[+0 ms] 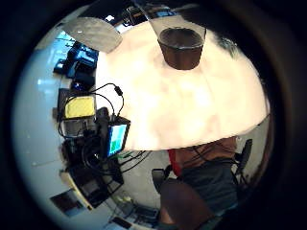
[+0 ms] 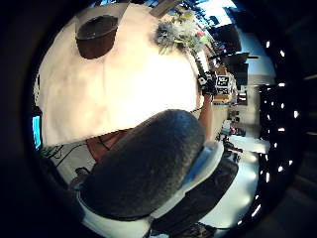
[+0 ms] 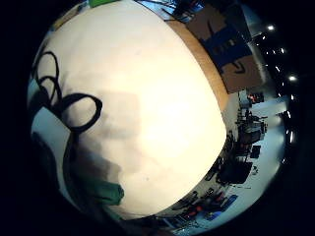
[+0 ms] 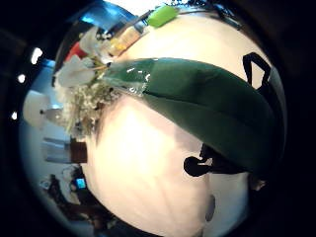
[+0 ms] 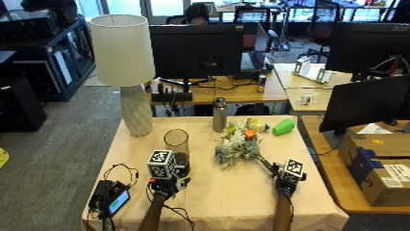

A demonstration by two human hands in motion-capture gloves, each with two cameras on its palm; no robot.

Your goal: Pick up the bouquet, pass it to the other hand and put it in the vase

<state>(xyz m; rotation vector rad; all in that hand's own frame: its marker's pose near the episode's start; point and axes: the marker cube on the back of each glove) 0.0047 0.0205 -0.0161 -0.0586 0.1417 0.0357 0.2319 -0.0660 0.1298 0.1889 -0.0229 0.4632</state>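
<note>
Bouquet of white and pale flowers with a green-wrapped stem (image 5: 238, 146) lies on the cream tablecloth (image 5: 224, 192), stem end slanting toward the right hand (image 5: 285, 180), which reaches its tip; whether those fingers grip it cannot be told. The left hand (image 5: 165, 185) is farther off, just before the clear glass vase (image 5: 176, 147), its finger state likewise unreadable.

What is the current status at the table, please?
Right hand on bouquet stem end, grip unclear. Left hand empty, near vase. Bouquet lying on table. Vase upright, unobstructed.

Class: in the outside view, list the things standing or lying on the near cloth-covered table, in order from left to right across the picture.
Small screen device → lamp → glass vase → metal bottle → bouquet → green cup.
</note>
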